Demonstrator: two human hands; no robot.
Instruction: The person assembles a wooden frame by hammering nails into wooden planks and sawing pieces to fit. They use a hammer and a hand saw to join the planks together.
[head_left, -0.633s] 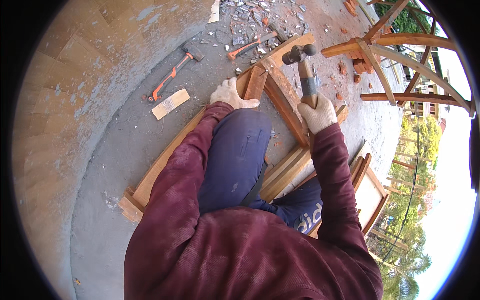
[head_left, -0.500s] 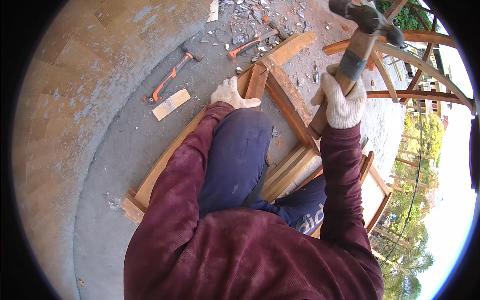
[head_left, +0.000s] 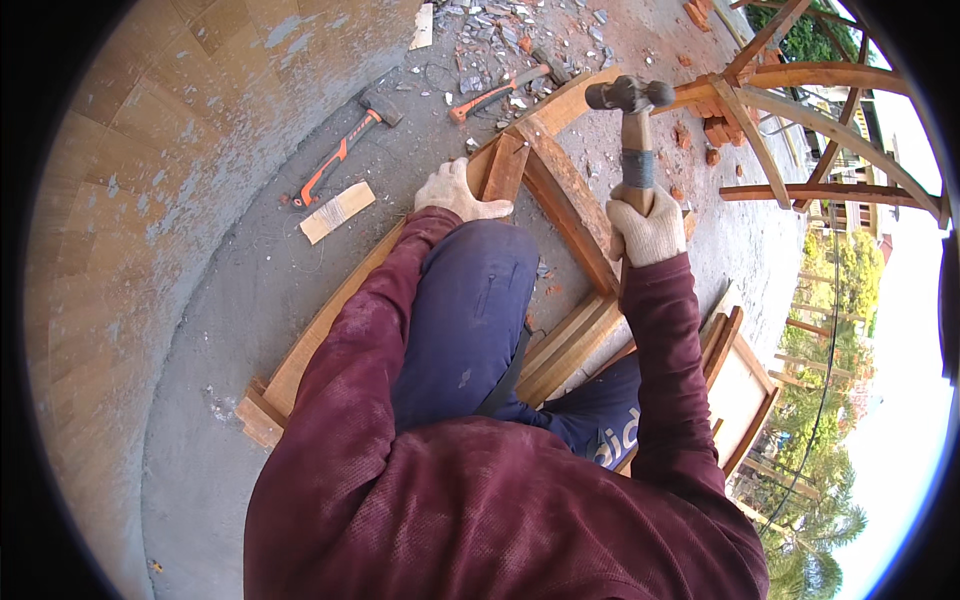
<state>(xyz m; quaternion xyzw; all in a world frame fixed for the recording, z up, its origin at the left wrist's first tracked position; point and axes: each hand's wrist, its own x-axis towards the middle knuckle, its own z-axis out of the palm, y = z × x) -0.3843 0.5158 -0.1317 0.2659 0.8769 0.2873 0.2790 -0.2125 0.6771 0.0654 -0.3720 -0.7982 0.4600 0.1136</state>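
A ball-peen hammer (head_left: pixel 636 130) with a wooden handle and dark tape below its head is raised in my gloved right hand (head_left: pixel 648 222), fingers wrapped round the handle. Its dark head is up, right of a wooden frame (head_left: pixel 335 312). My gloved left hand (head_left: pixel 455 192) grips the frame's long board, fingers over the outer edge and thumb by a short reddish wood block (head_left: pixel 505 168). A nail (head_left: pixel 525 144) appears to stick up at the joint beside that block. From there a rough beam (head_left: pixel 570 205) runs down to the right.
Two orange-and-black hammers (head_left: pixel 340 158) and a small wood offcut (head_left: pixel 337 212) lie on the concrete, left of the frame. Broken tile bits (head_left: pixel 500 30) litter the far ground. A curved wall (head_left: pixel 150 200) rises at left; a curved timber structure (head_left: pixel 830 78) stands at right.
My right hand has brought the hammer down and to the left, toward the frame's joint, and its handle is now more upright. My left hand keeps its place on the board.
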